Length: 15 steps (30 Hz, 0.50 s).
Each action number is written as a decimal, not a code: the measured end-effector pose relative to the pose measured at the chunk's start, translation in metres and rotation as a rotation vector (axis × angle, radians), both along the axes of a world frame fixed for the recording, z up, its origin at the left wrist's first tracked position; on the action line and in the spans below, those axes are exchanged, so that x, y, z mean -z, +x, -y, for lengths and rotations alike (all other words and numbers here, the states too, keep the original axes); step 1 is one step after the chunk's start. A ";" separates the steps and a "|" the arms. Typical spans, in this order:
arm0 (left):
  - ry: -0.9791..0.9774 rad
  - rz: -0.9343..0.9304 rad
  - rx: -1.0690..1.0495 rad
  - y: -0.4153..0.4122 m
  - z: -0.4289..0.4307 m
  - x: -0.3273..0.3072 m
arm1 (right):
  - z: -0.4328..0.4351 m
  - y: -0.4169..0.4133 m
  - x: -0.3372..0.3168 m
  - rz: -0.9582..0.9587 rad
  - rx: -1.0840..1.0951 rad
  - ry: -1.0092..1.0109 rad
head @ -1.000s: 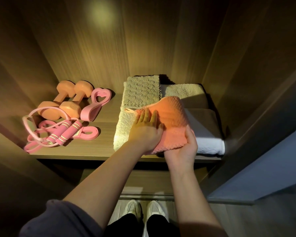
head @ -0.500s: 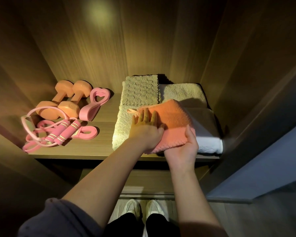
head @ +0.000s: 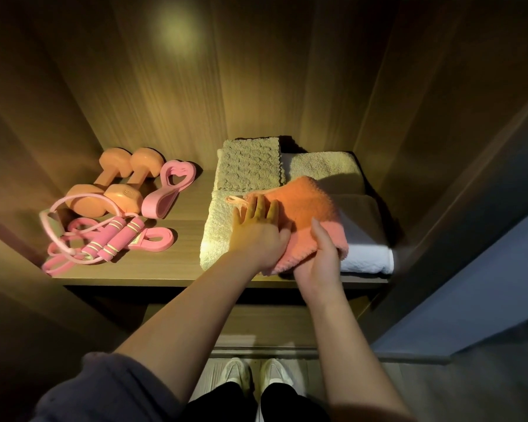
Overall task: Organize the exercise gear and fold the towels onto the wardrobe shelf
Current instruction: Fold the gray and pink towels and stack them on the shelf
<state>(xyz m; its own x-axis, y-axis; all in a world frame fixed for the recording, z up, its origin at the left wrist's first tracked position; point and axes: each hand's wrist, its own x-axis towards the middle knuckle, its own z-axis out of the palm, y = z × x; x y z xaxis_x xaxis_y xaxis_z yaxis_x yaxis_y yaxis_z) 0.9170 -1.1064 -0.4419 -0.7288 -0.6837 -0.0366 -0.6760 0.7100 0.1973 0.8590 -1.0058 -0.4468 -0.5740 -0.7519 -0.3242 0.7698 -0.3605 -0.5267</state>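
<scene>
The right hand [head: 319, 257] grips the near edge of the orange towel [head: 305, 208], thumb on top, other fingers hidden beneath. The left hand [head: 258, 236] lies flat on it, fingers slightly spread, towards 12 o'clock. The towel lies on folded towels on the shelf [head: 165, 269]; at 10 o'clock, the dumbbells [head: 116, 190] bear unreadable lettering.

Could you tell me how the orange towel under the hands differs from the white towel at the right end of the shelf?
The orange towel is the top layer, lying partly over the white towel, which sits lower in the pile. The orange towel has a scalloped edge and a small loop at one corner; the white towel shows a smooth rolled fold. The left hand presses the orange towel flat and the right hand grips its front edge; nothing touches the white towel. Both are folded on the shelf.
</scene>
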 end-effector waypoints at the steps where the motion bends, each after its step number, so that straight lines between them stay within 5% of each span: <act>1: 0.002 -0.026 0.002 0.000 0.000 -0.001 | 0.002 0.002 0.000 -0.033 -0.014 0.033; 5: -0.015 -0.077 0.009 0.002 0.010 -0.009 | 0.003 -0.002 0.002 -0.056 0.049 0.073; 15: -0.059 0.022 0.127 -0.023 0.044 -0.015 | -0.011 0.000 0.010 0.288 0.154 -0.231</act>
